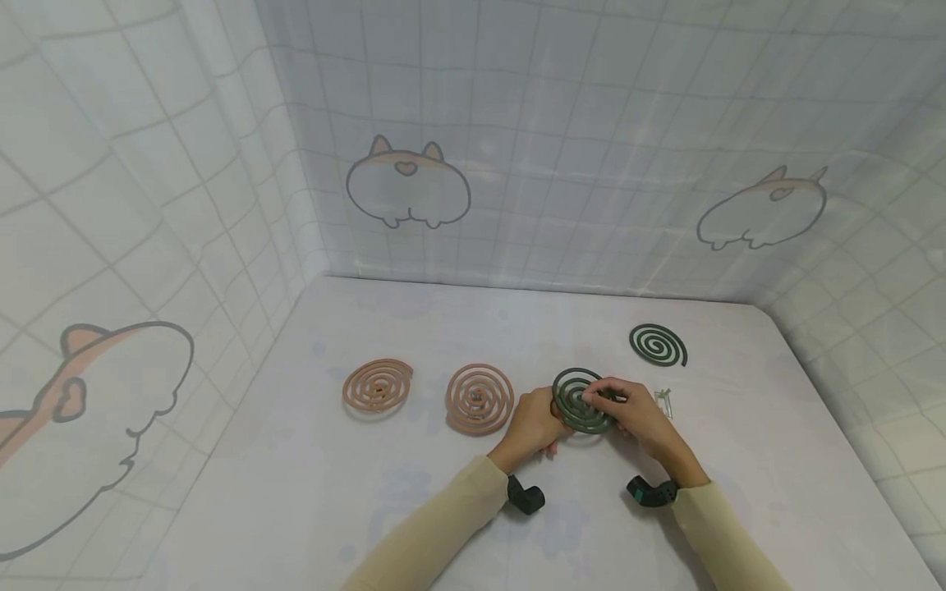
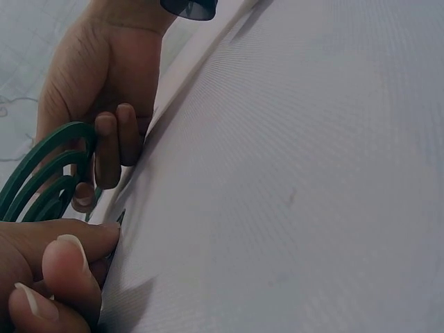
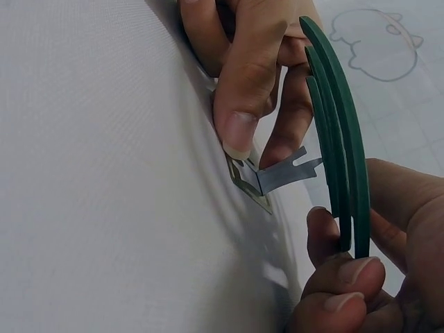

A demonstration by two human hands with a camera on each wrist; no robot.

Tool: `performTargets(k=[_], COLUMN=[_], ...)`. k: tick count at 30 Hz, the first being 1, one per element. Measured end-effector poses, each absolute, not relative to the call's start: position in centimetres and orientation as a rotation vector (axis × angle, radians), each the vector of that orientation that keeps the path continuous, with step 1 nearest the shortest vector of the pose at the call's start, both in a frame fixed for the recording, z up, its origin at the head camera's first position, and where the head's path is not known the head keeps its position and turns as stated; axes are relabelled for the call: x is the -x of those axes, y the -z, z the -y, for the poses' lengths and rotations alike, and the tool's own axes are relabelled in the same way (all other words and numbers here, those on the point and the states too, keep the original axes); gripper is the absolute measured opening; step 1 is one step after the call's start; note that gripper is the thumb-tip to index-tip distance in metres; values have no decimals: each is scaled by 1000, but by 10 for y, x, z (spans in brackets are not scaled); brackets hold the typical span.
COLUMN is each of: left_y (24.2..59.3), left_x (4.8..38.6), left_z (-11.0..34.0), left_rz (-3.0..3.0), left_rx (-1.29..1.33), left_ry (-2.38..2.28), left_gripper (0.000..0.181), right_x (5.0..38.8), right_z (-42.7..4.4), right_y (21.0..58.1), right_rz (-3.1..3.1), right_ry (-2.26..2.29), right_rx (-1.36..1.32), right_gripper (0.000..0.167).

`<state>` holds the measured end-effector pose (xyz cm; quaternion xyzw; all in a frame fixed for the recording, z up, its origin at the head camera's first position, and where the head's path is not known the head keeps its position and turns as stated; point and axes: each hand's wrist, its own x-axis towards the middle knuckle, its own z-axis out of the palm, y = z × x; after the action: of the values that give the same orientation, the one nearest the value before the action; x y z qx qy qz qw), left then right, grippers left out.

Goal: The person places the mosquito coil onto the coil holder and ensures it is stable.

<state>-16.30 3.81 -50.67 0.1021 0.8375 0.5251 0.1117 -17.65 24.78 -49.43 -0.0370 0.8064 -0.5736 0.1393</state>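
A green mosquito coil (image 1: 585, 428) is tilted between my two hands. My right hand (image 1: 637, 417) holds it, with the fingers of the right hand (image 3: 340, 291) curled at its lower edge in the right wrist view. My left hand (image 1: 534, 423) pinches a bent metal coil stand (image 3: 281, 175) under the coil, between thumb and finger. The stand's forked tip reaches the coil's inner side; whether it is hooked in, I cannot tell. In the left wrist view, the right hand (image 2: 100, 90) grips the green coil (image 2: 52, 149), while the left hand (image 2: 59, 270) is close below.
Two brown coils, one farther left (image 1: 378, 361) and one nearer (image 1: 479, 428), lie left of my hands with metal pieces at their centres. Another green coil (image 1: 658, 359) lies flat at the back right. Small metal stands (image 1: 663, 400) lie beside my right hand.
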Motion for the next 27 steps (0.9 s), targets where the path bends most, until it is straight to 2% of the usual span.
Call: performTargets(k=[27], left_y=[504], left_x=[162], left_z=[-39], left_rz=[-2482], left_rx=[-304], left_ry=[-1540], left_gripper=[27], right_x=[178], right_z=[-249], right_y=[497], right_rz=[-2316], right_ry=[1679], right_rx=[128], right_gripper=[31])
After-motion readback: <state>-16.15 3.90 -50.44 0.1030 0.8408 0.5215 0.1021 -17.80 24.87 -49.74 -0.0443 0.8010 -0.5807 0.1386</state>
